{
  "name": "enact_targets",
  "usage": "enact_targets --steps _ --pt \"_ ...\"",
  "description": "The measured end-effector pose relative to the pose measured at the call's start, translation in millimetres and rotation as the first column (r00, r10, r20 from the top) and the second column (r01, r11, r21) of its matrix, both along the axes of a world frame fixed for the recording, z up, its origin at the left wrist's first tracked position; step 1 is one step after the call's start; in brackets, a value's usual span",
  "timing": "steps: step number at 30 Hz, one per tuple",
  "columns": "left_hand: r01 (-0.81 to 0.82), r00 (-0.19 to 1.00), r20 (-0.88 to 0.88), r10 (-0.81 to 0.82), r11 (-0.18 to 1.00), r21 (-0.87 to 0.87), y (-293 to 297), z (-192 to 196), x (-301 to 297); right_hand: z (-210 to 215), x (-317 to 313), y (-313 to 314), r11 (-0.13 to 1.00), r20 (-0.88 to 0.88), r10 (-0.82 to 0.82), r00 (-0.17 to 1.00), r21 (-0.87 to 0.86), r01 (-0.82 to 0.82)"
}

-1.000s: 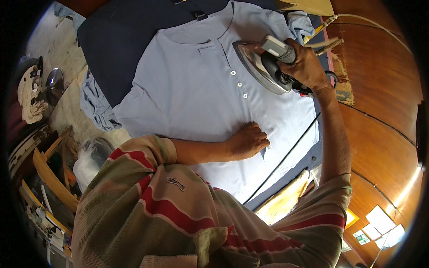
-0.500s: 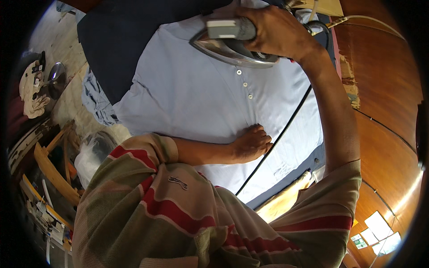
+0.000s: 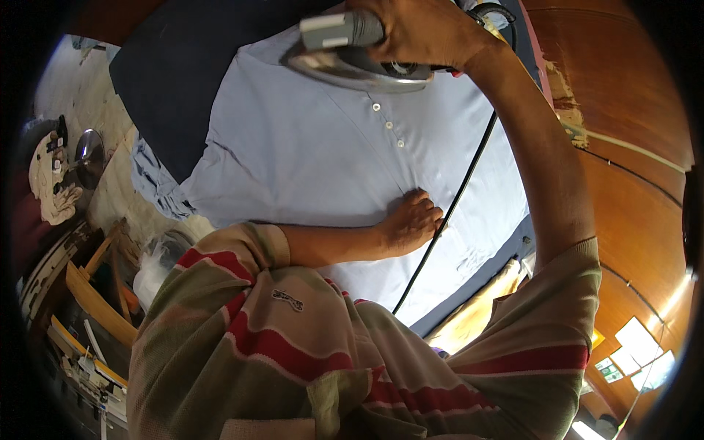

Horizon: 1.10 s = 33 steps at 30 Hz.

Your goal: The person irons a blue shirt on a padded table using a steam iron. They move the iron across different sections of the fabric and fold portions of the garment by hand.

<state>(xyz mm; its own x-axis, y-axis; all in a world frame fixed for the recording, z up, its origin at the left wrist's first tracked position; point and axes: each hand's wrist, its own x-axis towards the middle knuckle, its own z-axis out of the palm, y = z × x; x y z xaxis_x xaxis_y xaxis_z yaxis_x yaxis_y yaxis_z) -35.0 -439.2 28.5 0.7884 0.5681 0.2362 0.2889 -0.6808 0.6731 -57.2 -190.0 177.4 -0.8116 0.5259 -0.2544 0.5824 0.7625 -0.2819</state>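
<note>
A light blue shirt (image 3: 293, 158) lies spread out, its row of white buttons (image 3: 389, 125) running down from the iron. My right hand (image 3: 422, 33) is wrapped round the grey handle of a metal clothes iron (image 3: 359, 72). The iron rests on the upper part of the shirt, just above the buttons, its tip pointing left. My left hand (image 3: 411, 224) is closed on the shirt below the buttons, with faint creases leading to it; its fingertips are partly hidden. A black cord (image 3: 458, 202) passes over the shirt, close beside my left knuckles.
Dark navy cloth (image 3: 165, 95) lies under the shirt and to its left. A brown wooden panel (image 3: 631, 191) stands along the right. At the lower left are a wooden frame (image 3: 99, 301) and a clear plastic bag (image 3: 158, 268); crumpled blue cloth (image 3: 158, 183) sits above them.
The iron in my right hand has slid a little to the left over the shirt. My left hand has stayed closed at about the same spot. The whole view has shifted slightly.
</note>
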Motion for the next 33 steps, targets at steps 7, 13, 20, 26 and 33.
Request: enact_targets --steps 7,13,20,26,33 --pt "-0.079 0.986 0.157 0.054 0.985 0.153 -10 0 -7 26 29 -25 0.819 -0.096 -0.57 0.816 0.016 0.574" --pt "0.193 0.874 0.431 -0.224 0.974 0.116 20 28 -93 31 69 -101 0.666 -0.133 -0.745 0.654 -0.189 0.721" --pt "-0.54 0.84 0.11 0.532 0.793 0.282 136 24 -227 18 29 -190 0.478 -0.016 -0.87 0.493 -0.276 0.834" --pt "-0.48 0.855 -0.026 0.518 0.81 0.337 179 10 -218 7 -8 -206 0.224 -0.038 -0.974 0.223 -0.307 0.925" --pt "-0.365 0.912 -0.076 0.403 0.882 0.297 186 10 -207 -11 -22 -201 0.057 -0.156 -0.986 -0.059 -0.648 0.76"
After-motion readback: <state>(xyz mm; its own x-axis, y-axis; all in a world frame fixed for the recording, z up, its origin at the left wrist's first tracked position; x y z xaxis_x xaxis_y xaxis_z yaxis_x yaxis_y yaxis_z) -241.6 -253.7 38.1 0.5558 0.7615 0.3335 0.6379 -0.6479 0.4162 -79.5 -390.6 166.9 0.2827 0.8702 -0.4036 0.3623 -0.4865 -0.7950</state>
